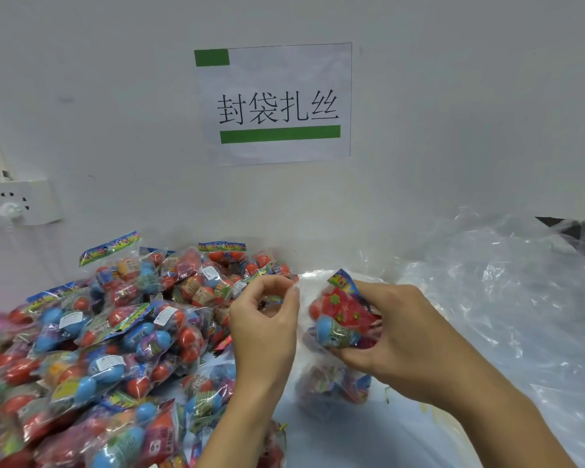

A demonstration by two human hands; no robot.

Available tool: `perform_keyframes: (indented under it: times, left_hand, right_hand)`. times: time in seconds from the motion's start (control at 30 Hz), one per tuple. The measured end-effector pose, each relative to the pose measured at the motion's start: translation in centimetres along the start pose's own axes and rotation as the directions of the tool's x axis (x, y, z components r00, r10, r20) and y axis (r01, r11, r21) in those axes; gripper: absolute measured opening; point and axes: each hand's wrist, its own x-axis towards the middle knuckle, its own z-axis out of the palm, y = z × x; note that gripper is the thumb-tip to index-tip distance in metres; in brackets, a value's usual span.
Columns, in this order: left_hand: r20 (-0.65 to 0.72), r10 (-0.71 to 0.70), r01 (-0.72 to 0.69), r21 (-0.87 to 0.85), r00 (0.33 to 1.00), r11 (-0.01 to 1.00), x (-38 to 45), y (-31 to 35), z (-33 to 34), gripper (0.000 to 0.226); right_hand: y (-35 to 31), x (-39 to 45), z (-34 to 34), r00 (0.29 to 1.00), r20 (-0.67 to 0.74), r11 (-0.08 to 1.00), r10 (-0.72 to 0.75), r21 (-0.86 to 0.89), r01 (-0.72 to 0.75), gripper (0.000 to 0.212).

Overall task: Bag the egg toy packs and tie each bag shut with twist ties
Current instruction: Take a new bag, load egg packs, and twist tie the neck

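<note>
My left hand [267, 319] pinches the rim of a clear plastic bag [318, 393] and holds its mouth up and open. My right hand [395, 336] grips an egg toy pack [341, 315] with red and blue eggs at the bag's mouth. Further packs show blurred through the bag's lower part. A big heap of egg toy packs [108, 339] covers the table to the left. Thin yellow twist ties [423, 408] lie on the table right of the bag, under my right forearm.
A pile of clear empty plastic bags [507, 298] lies to the right. On the white wall behind hang a paper sign [277, 103] and, at the left, a power socket [17, 202] with a plug in it.
</note>
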Motion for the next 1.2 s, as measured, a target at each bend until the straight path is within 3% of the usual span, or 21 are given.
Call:
perform_keyframes:
  times: [0.2, 0.3, 0.43, 0.53, 0.6, 0.7, 0.93, 1.07, 1.2]
  left_hand:
    - [0.136, 0.122, -0.127, 0.034, 0.983, 0.991, -1.4, 1.1, 0.9, 0.018]
    - [0.167, 0.129, -0.134, 0.017, 0.977, 0.991, -1.6, 1.3, 1.0, 0.014]
    - [0.163, 0.177, -0.187, 0.049, 0.971, 0.981, -1.5, 1.5, 0.7, 0.015]
    - [0.149, 0.214, -0.245, 0.231, 0.965, 0.942, -0.9, 1.0, 0.1, 0.02]
    - [0.197, 0.143, -0.194, 0.275, 0.97, 0.941, -0.5, 0.6, -0.3, 0.022]
    - [0.275, 0.066, -0.131, 0.227, 0.959, 0.965, -0.4, 0.3, -0.7, 0.019]
    - [0.282, 0.242, -0.316, 0.26, 0.929, 0.912, -0.8, 0.6, 0.1, 0.007]
    - [0.242, 0.269, -0.327, 0.246, 0.932, 0.913, -1.1, 1.0, 0.3, 0.006]
    - [0.168, 0.218, -0.241, 0.133, 0.961, 0.961, -0.8, 1.0, 0.1, 0.011]
  right_hand:
    - [0.0, 0.2, 1.4, 0.965, -0.206, 0.956, 0.162, -0.21, -0.205, 0.029]
    - [-0.1, 0.4, 2.1, 0.922, -0.313, 0.946, 0.227, -0.156, -0.285, 0.029]
    - [0.1, 0.8, 2.5, 0.834, -0.408, 0.921, 0.372, 0.051, -0.386, 0.035]
    - [0.0, 1.0, 2.7, 0.787, -0.406, 0.885, 0.464, 0.177, -0.43, 0.037]
    - [-0.2, 1.2, 2.9, 0.767, -0.384, 0.857, 0.515, 0.261, -0.445, 0.037]
    - [-0.4, 1.3, 3.1, 0.75, -0.352, 0.826, 0.56, 0.301, -0.476, 0.037]
    - [-0.2, 1.1, 2.5, 0.749, -0.27, 0.783, 0.604, 0.373, -0.497, 0.044]
    - [-0.1, 0.8, 1.9, 0.788, -0.219, 0.803, 0.575, 0.336, -0.492, 0.048]
    - [-0.5, 0.9, 1.0, 0.762, -0.354, 0.836, 0.543, 0.316, -0.449, 0.046]
